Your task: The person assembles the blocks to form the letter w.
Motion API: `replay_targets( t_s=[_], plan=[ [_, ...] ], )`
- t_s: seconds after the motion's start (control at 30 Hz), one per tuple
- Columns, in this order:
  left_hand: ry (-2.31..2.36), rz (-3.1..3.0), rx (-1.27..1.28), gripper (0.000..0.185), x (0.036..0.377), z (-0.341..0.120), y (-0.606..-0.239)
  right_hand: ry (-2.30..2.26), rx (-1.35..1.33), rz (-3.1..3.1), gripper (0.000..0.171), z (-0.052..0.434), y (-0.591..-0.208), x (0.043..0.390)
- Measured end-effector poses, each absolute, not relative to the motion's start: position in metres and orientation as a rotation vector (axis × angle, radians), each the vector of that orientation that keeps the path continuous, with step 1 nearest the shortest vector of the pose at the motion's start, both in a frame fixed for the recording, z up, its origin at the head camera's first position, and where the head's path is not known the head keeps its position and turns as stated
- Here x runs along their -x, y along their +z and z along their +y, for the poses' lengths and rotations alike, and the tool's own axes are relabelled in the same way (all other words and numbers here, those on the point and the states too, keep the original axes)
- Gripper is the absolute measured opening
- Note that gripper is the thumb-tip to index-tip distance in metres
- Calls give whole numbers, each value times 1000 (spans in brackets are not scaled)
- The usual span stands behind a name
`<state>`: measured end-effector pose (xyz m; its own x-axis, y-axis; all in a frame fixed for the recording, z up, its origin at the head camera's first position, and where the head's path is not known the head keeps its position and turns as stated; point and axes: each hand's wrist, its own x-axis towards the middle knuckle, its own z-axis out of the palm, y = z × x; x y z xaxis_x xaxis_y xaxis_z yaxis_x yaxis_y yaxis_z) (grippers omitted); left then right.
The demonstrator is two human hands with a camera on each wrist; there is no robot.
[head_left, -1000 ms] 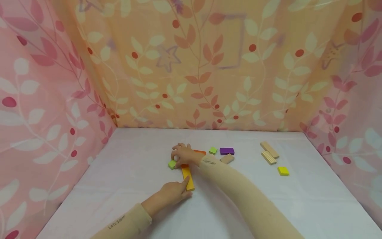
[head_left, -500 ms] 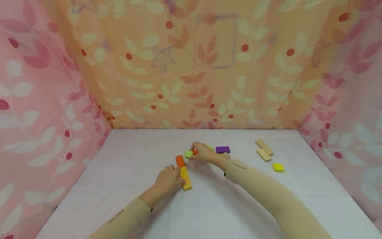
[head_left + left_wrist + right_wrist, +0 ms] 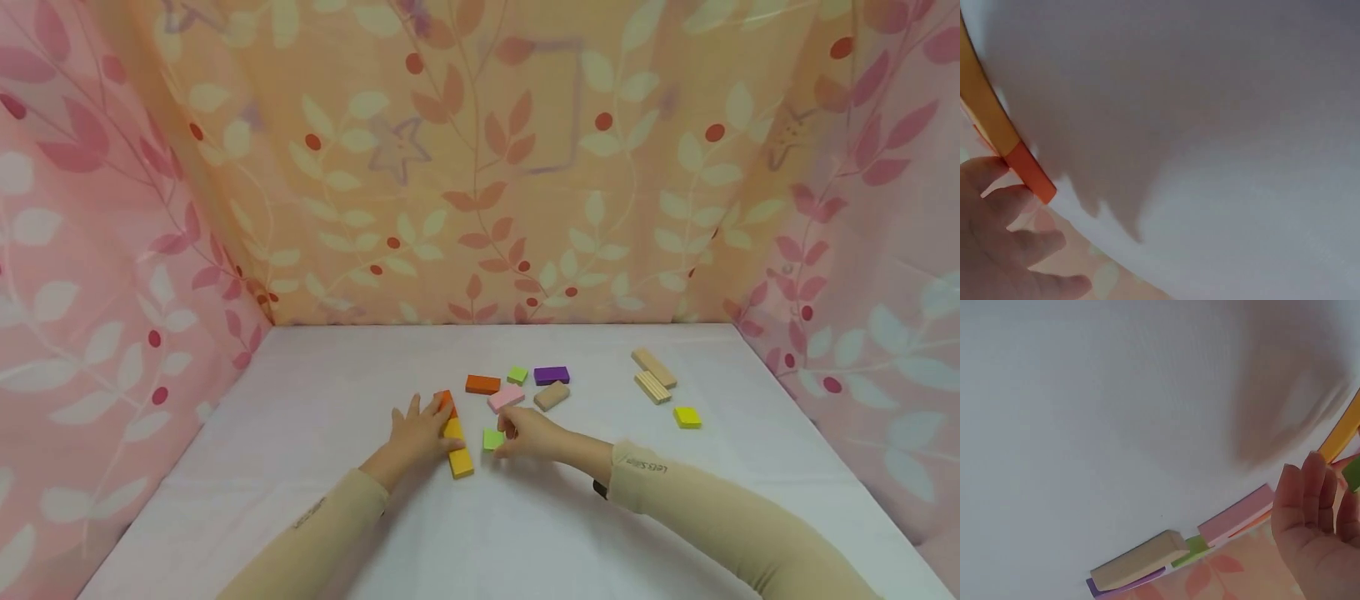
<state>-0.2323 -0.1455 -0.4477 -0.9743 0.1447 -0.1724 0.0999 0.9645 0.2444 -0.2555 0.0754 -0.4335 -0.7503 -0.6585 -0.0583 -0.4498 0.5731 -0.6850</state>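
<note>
My left hand (image 3: pixel 412 437) rests with spread fingers along a row of flat blocks, an orange block (image 3: pixel 446 404) at the far end and a yellow block (image 3: pixel 461 463) at the near end. Its fingers touch the orange end, and its thumb lies across the yellow part, hiding some of it. To the right of the row, my right hand (image 3: pixel 534 433) pinches a small light green block (image 3: pixel 492 440) between thumb and fingers. In the right wrist view the green block (image 3: pixel 1352 474) shows at the right edge, partly behind the fingers.
Behind the right hand lie a pink block (image 3: pixel 506 397), a red-orange block (image 3: pixel 483 384), another green block (image 3: pixel 517 375), a purple block (image 3: pixel 551 376) and a wooden block (image 3: pixel 552 396). Farther right are a plain plank (image 3: pixel 654 367), a ridged block (image 3: pixel 652 387) and a yellow square (image 3: pixel 687 417).
My right hand has carried the green block from the row's far left, over toward the back blocks, then nearer, beside the yellow part. My left hand has slid up the row toward its orange end.
</note>
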Motion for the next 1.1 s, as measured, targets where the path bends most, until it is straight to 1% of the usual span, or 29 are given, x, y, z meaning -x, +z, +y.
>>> replay_targets(
  t_s=[0.3,0.43,0.63,1.1],
  plan=[
    [349,2909,-154,71,248,-152,-449,-850,940,2434,30,67,-441,243],
    [330,2913,-140,70,252,-153,-448,-777,895,2454,30,63,-441,239],
    [320,2911,-126,71,253,-151,-448,-741,834,2458,29,60,-442,235],
    [346,2912,-117,71,255,-149,-450,-696,865,2535,29,51,-441,232]
  ],
)
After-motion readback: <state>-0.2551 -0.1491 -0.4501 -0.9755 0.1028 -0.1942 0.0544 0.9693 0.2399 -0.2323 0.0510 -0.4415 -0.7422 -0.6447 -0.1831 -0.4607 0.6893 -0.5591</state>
